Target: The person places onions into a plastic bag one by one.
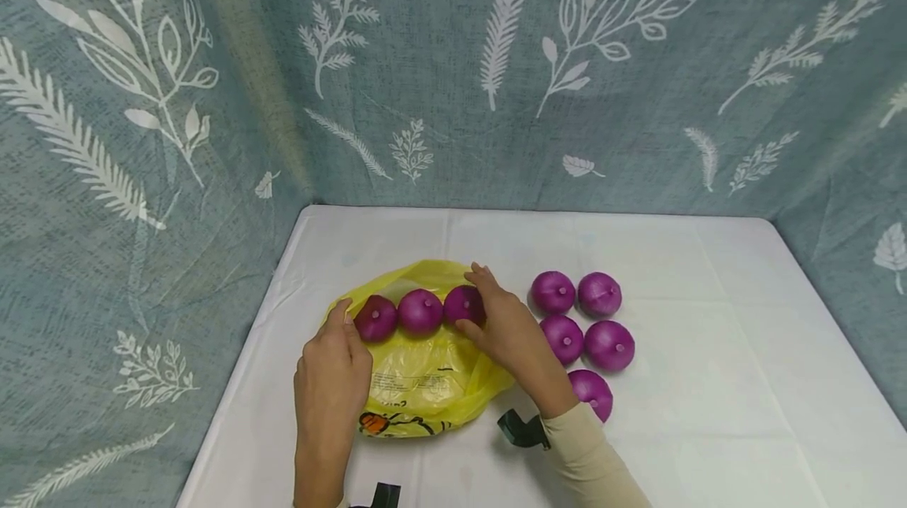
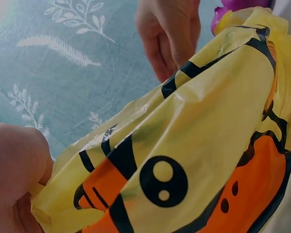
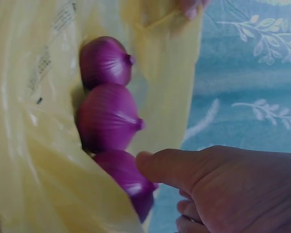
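A yellow plastic bag (image 1: 418, 374) lies on the table with its mouth spread wide. Inside it, three purple onions sit in a row: a left onion (image 1: 375, 319), a middle onion (image 1: 421, 313) and a right onion (image 1: 463, 306). My left hand (image 1: 333, 370) grips the bag's left rim, beside the left onion. My right hand (image 1: 509, 331) is at the right rim, holding the right onion between thumb and fingers. In the right wrist view the thumb (image 3: 165, 166) touches that onion, while the other fingers are partly hidden. An orange and black print (image 2: 262, 189) shows on the bag.
Several more purple onions (image 1: 609, 346) lie loose on the white table (image 1: 708, 382), right of the bag; my right forearm partly covers some. Blue-green leaf-patterned curtains (image 1: 453, 153) stand behind the table and at both sides. A black camera mount (image 1: 520, 429) sits at my right wrist.
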Motion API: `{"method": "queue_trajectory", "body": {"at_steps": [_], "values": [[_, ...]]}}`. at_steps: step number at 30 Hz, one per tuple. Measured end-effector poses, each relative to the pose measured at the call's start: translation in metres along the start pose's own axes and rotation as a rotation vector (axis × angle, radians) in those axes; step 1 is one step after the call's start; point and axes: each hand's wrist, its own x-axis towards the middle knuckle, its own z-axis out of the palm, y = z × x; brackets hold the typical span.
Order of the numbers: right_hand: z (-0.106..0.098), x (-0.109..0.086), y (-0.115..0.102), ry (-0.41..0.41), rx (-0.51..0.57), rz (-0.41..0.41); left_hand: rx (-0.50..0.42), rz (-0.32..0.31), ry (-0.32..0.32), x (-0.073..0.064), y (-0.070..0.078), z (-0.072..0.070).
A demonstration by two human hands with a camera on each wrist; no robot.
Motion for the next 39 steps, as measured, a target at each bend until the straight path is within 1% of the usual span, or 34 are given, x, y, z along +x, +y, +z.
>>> {"method": "queue_trajectory", "body": {"at_steps": [8, 13, 16, 20, 23, 28, 32, 35, 39], "values": [[-0.017, -0.003, -0.003, 0.06, 0.001, 0.028, -0.007, 0.009, 0.0, 0.0, -0.001, 0.001], [-0.03, -0.009, -0.006, 0.084, 0.043, 0.058, -0.014, 0.005, 0.001, -0.001, -0.003, 0.001], [-0.04, -0.015, -0.007, 0.097, 0.05, 0.076, -0.018, 0.002, 0.002, -0.002, -0.003, 0.001], [-0.056, -0.023, -0.009, 0.143, 0.011, 0.069, -0.024, -0.006, 0.001, -0.002, -0.002, 0.0], [-0.068, -0.03, -0.011, 0.202, -0.017, 0.062, -0.029, -0.008, 0.001, -0.002, -0.001, -0.001], [-0.086, -0.047, -0.009, 0.286, -0.011, 0.062, -0.027, -0.007, 0.005, -0.002, 0.0, -0.003], [-0.097, -0.066, -0.003, 0.366, -0.017, 0.055, -0.028, -0.014, -0.005, -0.001, 0.001, -0.003], [-0.105, -0.083, 0.004, 0.423, -0.023, 0.071, -0.032, -0.013, -0.013, -0.002, 0.001, -0.002], [-0.111, -0.108, 0.011, 0.461, -0.028, 0.131, -0.025, -0.004, -0.008, -0.003, 0.001, -0.001]]}}
